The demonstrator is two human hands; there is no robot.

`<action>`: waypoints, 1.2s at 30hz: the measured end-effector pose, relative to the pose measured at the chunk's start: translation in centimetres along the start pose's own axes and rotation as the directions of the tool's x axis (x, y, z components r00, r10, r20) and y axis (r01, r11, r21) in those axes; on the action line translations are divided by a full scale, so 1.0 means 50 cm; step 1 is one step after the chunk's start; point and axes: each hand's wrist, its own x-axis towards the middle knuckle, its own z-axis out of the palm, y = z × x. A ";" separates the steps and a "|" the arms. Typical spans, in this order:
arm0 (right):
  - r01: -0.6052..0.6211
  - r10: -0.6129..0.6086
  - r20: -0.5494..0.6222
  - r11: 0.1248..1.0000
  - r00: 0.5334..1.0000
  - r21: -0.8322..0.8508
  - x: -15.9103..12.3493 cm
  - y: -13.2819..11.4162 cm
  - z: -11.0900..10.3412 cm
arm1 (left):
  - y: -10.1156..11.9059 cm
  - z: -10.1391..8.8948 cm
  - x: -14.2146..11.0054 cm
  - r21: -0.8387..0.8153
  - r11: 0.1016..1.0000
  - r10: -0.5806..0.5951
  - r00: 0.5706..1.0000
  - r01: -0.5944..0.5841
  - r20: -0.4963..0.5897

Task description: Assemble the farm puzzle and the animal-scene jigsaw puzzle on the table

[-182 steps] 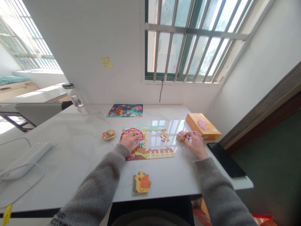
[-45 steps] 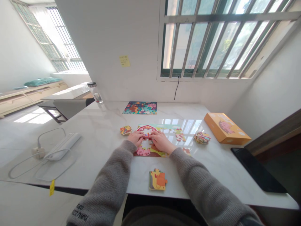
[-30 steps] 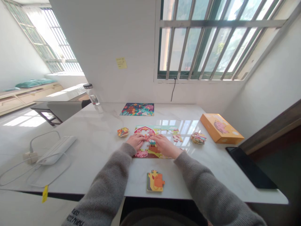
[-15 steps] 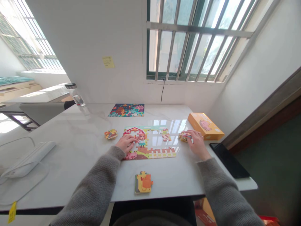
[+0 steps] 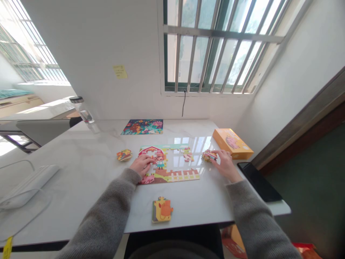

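My left hand [image 5: 140,165] rests on a partly assembled farm jigsaw puzzle [image 5: 183,175], its fingers beside the red barn [image 5: 151,151] and above a pink pig. A gap in the puzzle's middle shows the white table. A loose pink piece [image 5: 188,157] lies at the gap's right side. My right hand [image 5: 225,164] is at a small stack of jigsaw pieces [image 5: 208,155], and its fingers pinch a pink-and-white piece on top. Another stack of pieces [image 5: 124,155] lies left of the puzzle, and a third [image 5: 162,210] lies near the table's front edge.
An orange puzzle box [image 5: 232,144] lies at the table's right, with a black tablet or phone [image 5: 258,182] near the edge. A finished jigsaw [image 5: 142,127] lies at the back, beside a glass bottle [image 5: 82,109]. A white corded device [image 5: 28,185] lies at left.
Since both hands were together on the puzzle a second ago, my right hand has moved right to the stack of pieces. My left hand stays on the puzzle near the barn.
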 end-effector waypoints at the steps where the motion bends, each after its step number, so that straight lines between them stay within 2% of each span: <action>1: 0.009 -0.009 -0.011 1.000 1.000 0.013 0.001 -0.007 -0.002 | 0.004 -0.001 0.003 0.001 1.000 0.001 1.000 -0.001 -0.015; 4: 0.073 -0.073 -0.003 0.995 0.997 0.075 0.005 -0.049 -0.002 | 0.031 -0.001 0.013 -0.006 1.000 0.030 0.997 -0.030 -0.069; 7: 0.201 -0.217 0.064 0.961 0.974 0.190 0.006 -0.120 0.010 | 0.075 0.003 0.026 -0.048 0.995 0.075 0.987 -0.083 -0.143; 12: 0.317 -0.399 0.147 0.864 0.905 0.392 0.007 -0.251 0.046 | 0.136 0.005 0.040 -0.128 0.981 0.128 0.984 -0.144 -0.123; 16: 0.360 -0.480 0.176 0.812 0.859 0.460 0.024 -0.316 0.070 | 0.138 0.003 0.040 -0.174 0.969 0.154 0.981 -0.174 -0.120; 21: 0.367 -0.518 0.165 0.763 0.839 0.532 0.049 -0.342 0.092 | 0.114 0.007 0.039 -0.201 0.967 0.121 0.978 -0.154 -0.168; 24: 0.294 -0.470 0.133 0.721 0.872 0.627 0.042 -0.345 0.104 | 0.113 0.006 0.039 -0.188 0.974 0.091 0.980 -0.124 -0.176; 27: 0.077 -0.256 0.146 0.697 0.956 0.713 0.018 -0.347 0.121 | 0.123 0.001 0.039 -0.169 0.976 0.101 0.976 -0.134 -0.192; 28: -0.014 -0.177 0.177 0.668 0.968 0.744 0.009 -0.347 0.127 | 0.127 0.000 0.039 -0.161 0.977 0.107 0.972 -0.142 -0.207; 30: -0.178 -0.087 0.270 0.558 0.959 0.811 -0.004 -0.348 0.142 | 0.132 0.000 0.039 -0.144 0.976 0.125 0.964 -0.162 -0.237; 33: -0.325 -0.058 0.374 0.384 0.925 0.864 -0.010 -0.347 0.157 | 0.135 0.004 0.037 -0.121 0.975 0.154 0.956 -0.188 -0.250; 34: -0.347 -0.033 0.384 0.357 0.923 0.867 -0.009 -0.345 0.160 | 0.135 0.007 0.036 -0.115 0.974 0.162 0.957 -0.194 -0.238; 36: -0.362 0.022 0.380 0.358 0.925 0.861 -0.003 -0.339 0.162 | 0.136 0.010 0.034 -0.102 0.975 0.175 0.965 -0.198 -0.196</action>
